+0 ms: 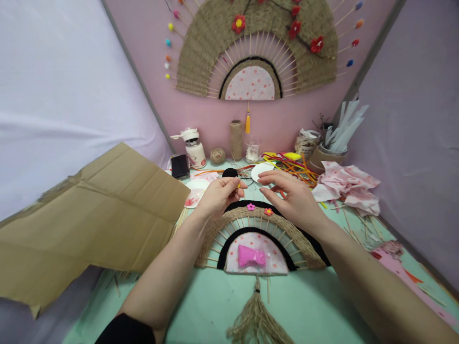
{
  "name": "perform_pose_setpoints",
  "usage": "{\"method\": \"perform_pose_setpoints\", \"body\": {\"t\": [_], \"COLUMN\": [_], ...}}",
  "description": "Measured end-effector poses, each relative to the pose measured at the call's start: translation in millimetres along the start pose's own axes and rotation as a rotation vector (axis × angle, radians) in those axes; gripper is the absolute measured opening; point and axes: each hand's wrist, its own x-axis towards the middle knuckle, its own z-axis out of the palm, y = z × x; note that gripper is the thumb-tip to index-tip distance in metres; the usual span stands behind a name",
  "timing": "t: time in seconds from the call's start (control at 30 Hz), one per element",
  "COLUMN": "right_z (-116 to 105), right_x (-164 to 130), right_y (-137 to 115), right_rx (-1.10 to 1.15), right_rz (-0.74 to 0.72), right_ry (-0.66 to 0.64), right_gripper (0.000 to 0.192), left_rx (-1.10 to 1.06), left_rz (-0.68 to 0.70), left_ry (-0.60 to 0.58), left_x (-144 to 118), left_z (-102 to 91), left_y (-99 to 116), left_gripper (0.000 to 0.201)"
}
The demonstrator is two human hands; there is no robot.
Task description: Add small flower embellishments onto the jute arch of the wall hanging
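1. Yellow bead (238,185): very small, pinched at the fingertips of left hand (219,195), held above the far edge of woven fan (258,229). Exact nature of the item too small to confirm.
2. Left of scene: cardboard sheet (89,215), large, creased, tilted over the left edge of green table (315,306).
3. Behind left hand: black phone (180,166), white flask (194,147), twine ball (217,155) and twine spool (235,139) ranged along the pink back wall.
4. Left hand: fingers closed to a tight pinch, thumb against forefinger, grip on the yellow bead only. Black pompom (230,173) just beyond the knuckles.
5. Woven fan: flat on the table between both forearms, skewer ribs exposed, black band round a dotted pink centre, jute tassel (256,320) hanging toward the viewer. Pink flower (251,207) and red flower (268,211) set on its upper black rim. Pink packet (251,256) resting on the dotted centre.
6. Right hand (292,196): fingers loosely extended, nothing held, hovering over the right shoulder of the fan, fingertips near the left hand but apart from it.
7. Right of scene: pipe cleaners (297,167) in a loose heap, pink paper (346,186) crumpled beside them, cup of white strips (337,138) at the rear.
8. Wall above: finished fan (258,48) mounted, red blossoms attached.
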Motion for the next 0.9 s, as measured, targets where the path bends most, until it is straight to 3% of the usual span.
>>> {"method": "perform_pose_setpoints", "body": {"t": [0.17, 0.47, 0.7, 0.9], "right_z": [-0.6, -0.4, -1.4, -4.0], "right_x": [0.6, 0.6, 0.7, 1.4], "right_y": [-0.3, -0.5, 0.0, -0.9], "right_rx": [-0.01, -0.006, -0.008, -0.01], "right_rz": [-0.006, 0.004, 0.008, 0.012], "right_ry": [0.001, -0.014, -0.012, -0.014], "right_gripper": [0.014, 0.013, 0.015, 0.014], "left_rx": [-0.024, 0.176, 0.019, 0.048], "left_rz": [-0.006, 0.158, 0.039, 0.139], "left_ry": [-0.038, 0.051, 0.057, 0.025], "left_x": [0.0, 0.8, 0.7, 3.5], "left_z": [-1.3, -1.6, 0.4, -3.1], "left_y": [-1.8, -4.1, 1.5, -5.1], "left_gripper": [0.035, 0.024, 0.035, 0.034]}}
